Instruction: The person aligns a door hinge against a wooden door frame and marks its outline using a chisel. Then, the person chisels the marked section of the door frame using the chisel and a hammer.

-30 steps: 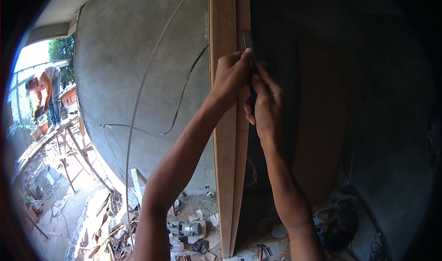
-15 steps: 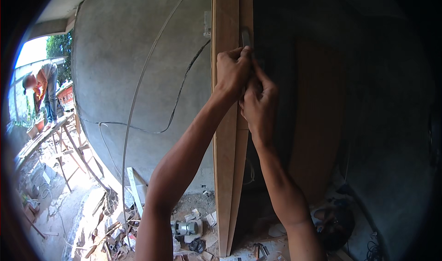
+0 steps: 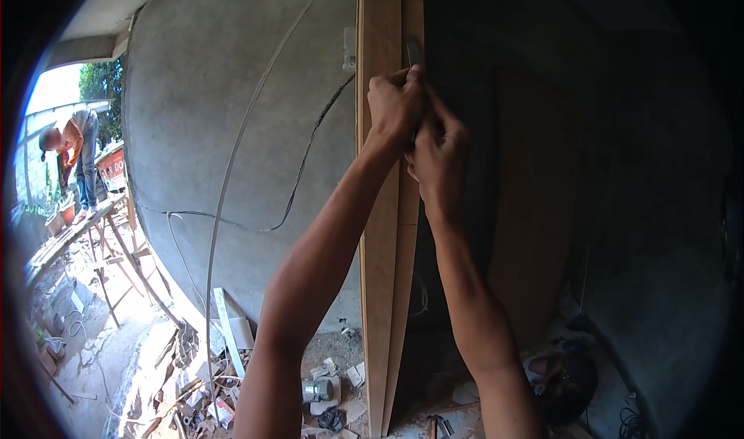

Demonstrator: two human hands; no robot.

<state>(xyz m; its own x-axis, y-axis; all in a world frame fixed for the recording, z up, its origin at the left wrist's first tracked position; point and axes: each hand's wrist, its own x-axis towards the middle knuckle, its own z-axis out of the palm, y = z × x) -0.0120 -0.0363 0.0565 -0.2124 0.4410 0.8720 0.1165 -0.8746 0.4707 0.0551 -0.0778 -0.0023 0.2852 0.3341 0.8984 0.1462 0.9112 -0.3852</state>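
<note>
Chisel, by its look: one, flat metal blade pointing up, lying against the narrower right-hand step of a wooden upright; whether the edge bites or merely rests cannot be told.

Left hand: thumb and fingers pinching the blade close below its bare end. Right hand: curled closed just beneath, seemingly on the handle, which is hidden.

Risks, as judged. Slip: should the edge skate off the wood, the left fingers, set so near the metal, could be cut. Gouge: too steep an angle or an uneven push might tear a splinter from the step. Poor sight: deep shade right of the upright could hide the cutting line. Drop: a loosened grip would send the tool toward the floor, where a dark rounded shape, possibly a person's head, shows at lower right. Footing: rubble could unsteady a step. Snag: pale cable, hanging to the left, might catch a swinging arm.
</note>
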